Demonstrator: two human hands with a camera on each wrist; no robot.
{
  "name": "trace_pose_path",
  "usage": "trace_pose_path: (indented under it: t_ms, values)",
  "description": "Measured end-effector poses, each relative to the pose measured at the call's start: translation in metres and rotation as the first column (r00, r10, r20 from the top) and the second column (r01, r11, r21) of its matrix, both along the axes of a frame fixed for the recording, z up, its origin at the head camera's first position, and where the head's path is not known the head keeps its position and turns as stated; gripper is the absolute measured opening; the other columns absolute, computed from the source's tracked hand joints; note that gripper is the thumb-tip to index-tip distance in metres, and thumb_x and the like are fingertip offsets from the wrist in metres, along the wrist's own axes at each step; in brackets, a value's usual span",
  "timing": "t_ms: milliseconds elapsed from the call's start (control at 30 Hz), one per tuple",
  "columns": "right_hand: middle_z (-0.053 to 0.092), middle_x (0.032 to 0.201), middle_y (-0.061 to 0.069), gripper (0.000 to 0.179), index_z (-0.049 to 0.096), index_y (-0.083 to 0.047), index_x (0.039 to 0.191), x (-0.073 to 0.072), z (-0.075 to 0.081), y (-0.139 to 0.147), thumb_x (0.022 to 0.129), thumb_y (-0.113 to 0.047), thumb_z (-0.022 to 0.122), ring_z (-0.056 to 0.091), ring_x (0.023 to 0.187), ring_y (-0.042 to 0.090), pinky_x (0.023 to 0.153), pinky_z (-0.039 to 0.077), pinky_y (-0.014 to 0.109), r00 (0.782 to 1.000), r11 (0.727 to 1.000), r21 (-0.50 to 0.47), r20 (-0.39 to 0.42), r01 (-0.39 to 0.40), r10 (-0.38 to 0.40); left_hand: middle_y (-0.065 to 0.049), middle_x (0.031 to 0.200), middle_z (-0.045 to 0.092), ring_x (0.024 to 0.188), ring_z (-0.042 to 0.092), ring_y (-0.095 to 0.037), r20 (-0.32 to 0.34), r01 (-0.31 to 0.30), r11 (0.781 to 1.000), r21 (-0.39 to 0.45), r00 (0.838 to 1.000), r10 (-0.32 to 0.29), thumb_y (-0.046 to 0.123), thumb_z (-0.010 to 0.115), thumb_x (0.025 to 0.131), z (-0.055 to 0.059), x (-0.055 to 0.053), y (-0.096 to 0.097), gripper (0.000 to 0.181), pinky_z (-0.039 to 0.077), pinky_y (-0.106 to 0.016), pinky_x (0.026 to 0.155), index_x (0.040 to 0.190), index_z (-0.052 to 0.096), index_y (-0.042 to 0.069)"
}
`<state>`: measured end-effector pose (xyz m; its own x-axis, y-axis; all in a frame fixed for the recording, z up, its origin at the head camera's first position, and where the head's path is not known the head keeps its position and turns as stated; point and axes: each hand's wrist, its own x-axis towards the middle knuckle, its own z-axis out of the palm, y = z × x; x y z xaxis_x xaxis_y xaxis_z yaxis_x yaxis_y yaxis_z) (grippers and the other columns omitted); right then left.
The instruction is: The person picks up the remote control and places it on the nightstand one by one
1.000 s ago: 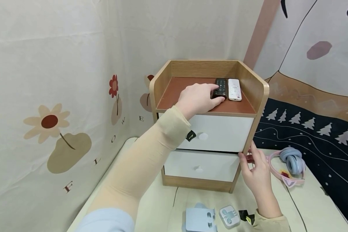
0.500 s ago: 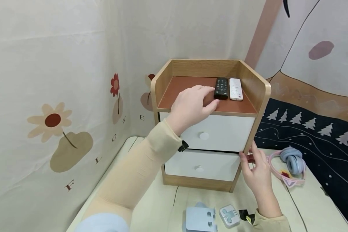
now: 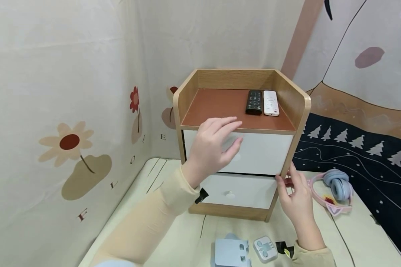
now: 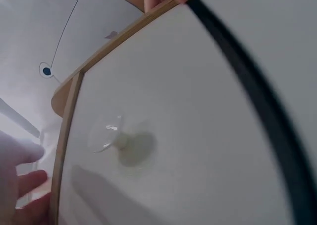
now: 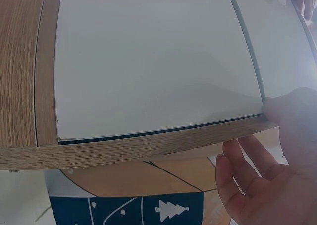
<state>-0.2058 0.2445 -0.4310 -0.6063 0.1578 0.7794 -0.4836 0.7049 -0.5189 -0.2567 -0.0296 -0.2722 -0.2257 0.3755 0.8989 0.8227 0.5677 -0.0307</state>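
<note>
A wooden cabinet (image 3: 227,212) with two white drawers stands on the table. My left hand (image 3: 208,148) hovers before its upper drawer (image 3: 264,152), fingers extended, thumb apart, holding nothing. In the left wrist view the round drawer knob (image 4: 106,133) is close to those fingertips. My right hand (image 3: 297,202) grips the cabinet's right side edge, thumb on the front where the drawers meet, fingers along the outer side panel (image 5: 148,153). On the brown top shelf lie a black remote control (image 3: 254,102) and, to its right, a white remote control (image 3: 271,103).
Pink headphones with blue ear cups (image 3: 339,185) lie right of the cabinet. In front are a light blue folding stand (image 3: 232,252) and earphones in a clear square case (image 3: 265,249). Printed cloth (image 3: 87,74) hangs behind and at the left.
My left hand has let go of the black remote control and drawn back down and left, off the shelf to before the upper drawer. My right hand has stayed on the cabinet's edge.
</note>
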Motion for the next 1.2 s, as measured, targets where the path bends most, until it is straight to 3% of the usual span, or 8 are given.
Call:
trace_pose_path:
  t_ms: [133,333,533,767,1000,1100,1200]
  values:
    - [0.067,0.111,0.025,0.073,0.051,-0.006,0.164,0.001,-0.001,0.000,0.096,0.004,0.075,0.046,0.099,-0.026,0.090,0.039,-0.006,1.000,1.000,-0.003,0.018,0.008,-0.008,-0.016,0.137,0.077,0.129,0.070,-0.034,-0.086,0.080,0.996,0.048,0.993,-0.076,0.015,0.081,0.095,-0.020,0.003,-0.008,0.039,0.053,-0.050,0.117,0.133,0.077,0.005]
    - [0.067,0.112,0.026,0.073,0.050,-0.007,0.164,0.001,-0.001,0.000,0.096,0.004,0.075,0.047,0.099,-0.026,0.091,0.040,-0.006,1.000,1.000,-0.007,0.014,0.012,-0.012,-0.022,0.142,0.071,0.143,0.063,-0.045,-0.132,0.151,0.984,0.093,0.982,-0.138,0.005,0.085,0.085,-0.045,0.009,-0.019,0.051,0.045,-0.062,0.127,0.134,0.073,0.004]
    - [0.066,0.113,0.027,0.075,0.049,-0.009,0.166,0.000,-0.001,0.001,0.096,0.005,0.076,0.047,0.100,-0.025,0.091,0.040,-0.007,1.000,1.000,0.001,0.019,0.006,-0.006,-0.025,0.137,0.072,0.137,0.066,-0.046,-0.171,0.182,0.966,0.184,0.974,-0.151,0.000,0.082,0.084,-0.066,0.009,-0.038,0.049,0.048,-0.059,0.124,0.133,0.071,-0.001]
    - [0.067,0.111,0.023,0.074,0.050,-0.006,0.164,0.002,0.000,-0.001,0.096,0.006,0.075,0.048,0.100,-0.021,0.091,0.041,-0.006,1.000,1.000,0.013,0.005,0.002,-0.002,-0.026,0.124,0.075,0.116,0.070,-0.045,-0.220,0.166,0.942,0.292,0.970,-0.102,0.006,0.069,0.095,-0.106,0.003,-0.072,0.035,0.053,-0.036,0.119,0.125,0.070,-0.011]
    - [0.067,0.111,0.024,0.075,0.050,-0.007,0.165,0.001,0.001,0.000,0.096,0.006,0.075,0.051,0.098,-0.016,0.090,0.041,-0.006,1.000,1.000,0.019,-0.011,0.016,-0.016,-0.027,0.124,0.073,0.116,0.065,-0.042,-0.109,0.089,0.909,0.408,0.993,-0.049,0.006,0.068,0.090,-0.149,-0.011,-0.108,0.050,0.047,-0.027,0.120,0.135,0.061,-0.014]
    - [0.068,0.110,0.022,0.074,0.050,-0.006,0.164,0.001,0.001,0.000,0.096,0.005,0.076,0.053,0.097,-0.013,0.090,0.040,-0.006,1.000,0.999,0.024,-0.005,0.020,-0.020,-0.026,0.128,0.073,0.120,0.064,-0.040,-0.037,0.020,0.916,0.400,0.999,-0.006,0.006,0.069,0.089,-0.164,-0.016,-0.126,0.056,0.044,-0.024,0.123,0.142,0.058,-0.012]
    - [0.069,0.108,0.020,0.074,0.050,-0.006,0.164,0.002,0.002,-0.001,0.095,0.005,0.076,0.052,0.097,-0.013,0.090,0.040,-0.006,1.000,0.999,0.029,-0.005,0.021,-0.021,-0.021,0.133,0.073,0.123,0.064,-0.038,0.104,-0.068,0.923,0.379,0.994,0.031,0.004,0.072,0.090,-0.181,-0.019,-0.143,0.062,0.041,-0.019,0.122,0.149,0.056,-0.007]
